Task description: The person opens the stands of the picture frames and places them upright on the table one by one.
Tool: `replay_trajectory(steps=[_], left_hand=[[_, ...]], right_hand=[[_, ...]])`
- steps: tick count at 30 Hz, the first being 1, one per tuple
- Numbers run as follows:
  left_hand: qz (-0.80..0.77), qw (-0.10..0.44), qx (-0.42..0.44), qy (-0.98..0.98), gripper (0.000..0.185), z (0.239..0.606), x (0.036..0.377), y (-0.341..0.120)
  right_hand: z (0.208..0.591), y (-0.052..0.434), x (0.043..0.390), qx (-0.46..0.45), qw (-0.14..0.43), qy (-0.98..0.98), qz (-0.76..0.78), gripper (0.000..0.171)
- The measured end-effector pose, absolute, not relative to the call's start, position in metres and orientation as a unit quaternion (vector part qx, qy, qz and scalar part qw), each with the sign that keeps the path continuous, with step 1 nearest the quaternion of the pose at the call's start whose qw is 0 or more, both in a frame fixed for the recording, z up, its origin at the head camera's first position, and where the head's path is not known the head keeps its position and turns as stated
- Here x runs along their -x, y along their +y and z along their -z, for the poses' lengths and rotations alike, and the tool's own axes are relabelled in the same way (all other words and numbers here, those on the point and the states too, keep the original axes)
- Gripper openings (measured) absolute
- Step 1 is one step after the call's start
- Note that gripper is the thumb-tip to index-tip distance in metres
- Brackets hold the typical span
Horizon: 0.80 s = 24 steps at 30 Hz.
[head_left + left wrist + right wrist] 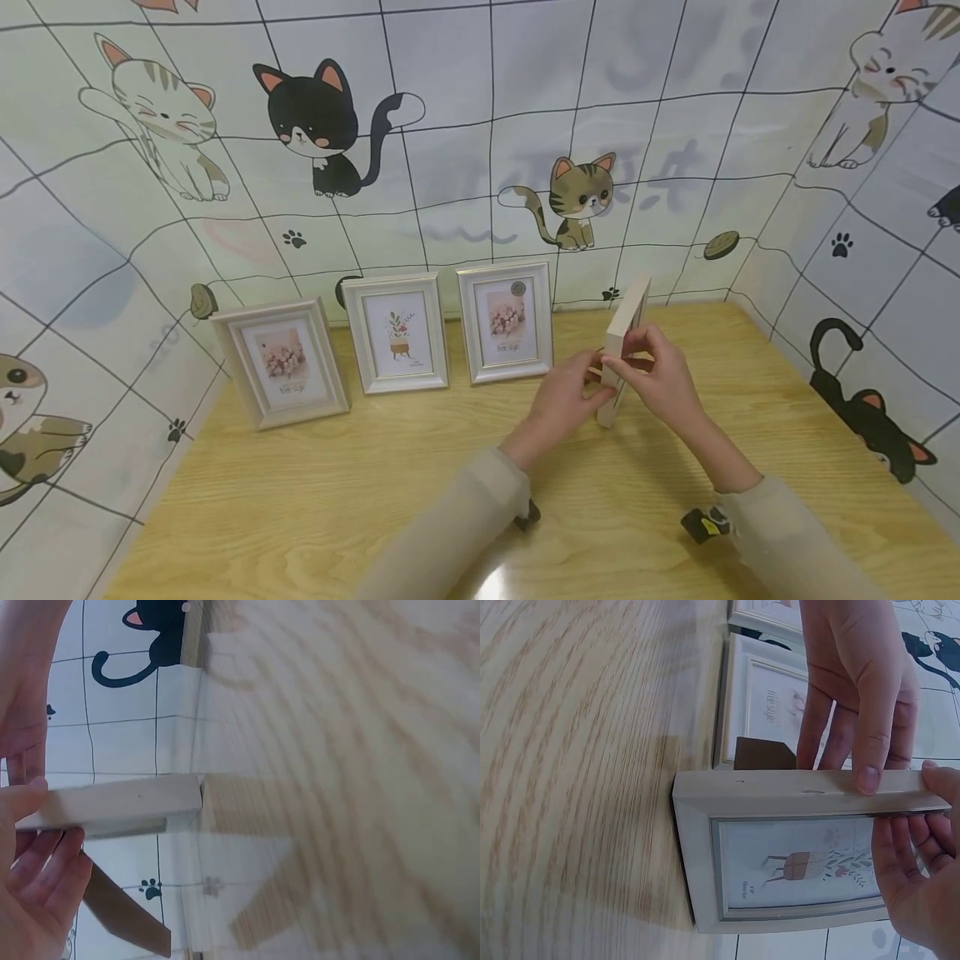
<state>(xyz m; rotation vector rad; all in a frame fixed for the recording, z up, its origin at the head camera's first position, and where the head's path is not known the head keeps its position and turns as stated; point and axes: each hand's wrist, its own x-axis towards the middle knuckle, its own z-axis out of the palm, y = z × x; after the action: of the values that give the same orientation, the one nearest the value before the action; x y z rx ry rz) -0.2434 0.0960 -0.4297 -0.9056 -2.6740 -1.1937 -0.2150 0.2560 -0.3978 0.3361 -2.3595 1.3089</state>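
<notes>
A cream picture frame [628, 312] stands upright on the table, turned almost edge-on in the head view. My left hand [562, 400] grips its near edge from the back side, thumb against the edge. From the glass side, my right hand [663, 375] pinches the same edge higher up. In the right wrist view the frame's front shows a potted-plant print [799, 864]. A brown stand leg [127, 911] sticks out from the back, close to the left fingers. The frame's far edge is mostly hidden in the head view.
Three more picture frames stand in a row along the back: a flower print at left [281, 362], a plant print in the middle [397, 333], another flower print [506, 321] beside it. They rest on a wooden table [337, 500], with cat-patterned cloth [465, 125] behind and at the sides.
</notes>
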Motion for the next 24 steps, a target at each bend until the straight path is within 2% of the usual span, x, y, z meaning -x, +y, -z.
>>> replay_trajectory(steps=[6, 13, 18, 24], left_hand=[[0.400, 0.032, 0.267, -0.876, 0.045, 0.431, 0.238, 0.103], [0.398, 0.039, 0.263, -0.878, 0.042, 0.431, 0.235, 0.104], [0.389, 0.058, 0.269, -0.879, 0.044, 0.433, 0.236, 0.104], [0.384, 0.071, 0.275, -0.878, 0.045, 0.432, 0.237, 0.106]], right_hand=[[0.396, 0.258, 0.213, -0.124, 0.204, -0.852, -0.466, 0.030], [0.396, 0.277, 0.218, -0.161, 0.194, -0.827, -0.502, 0.015], [0.394, 0.291, 0.223, -0.170, 0.206, -0.809, -0.523, 0.022], [0.394, 0.311, 0.236, -0.125, 0.229, -0.821, -0.507, 0.025]])
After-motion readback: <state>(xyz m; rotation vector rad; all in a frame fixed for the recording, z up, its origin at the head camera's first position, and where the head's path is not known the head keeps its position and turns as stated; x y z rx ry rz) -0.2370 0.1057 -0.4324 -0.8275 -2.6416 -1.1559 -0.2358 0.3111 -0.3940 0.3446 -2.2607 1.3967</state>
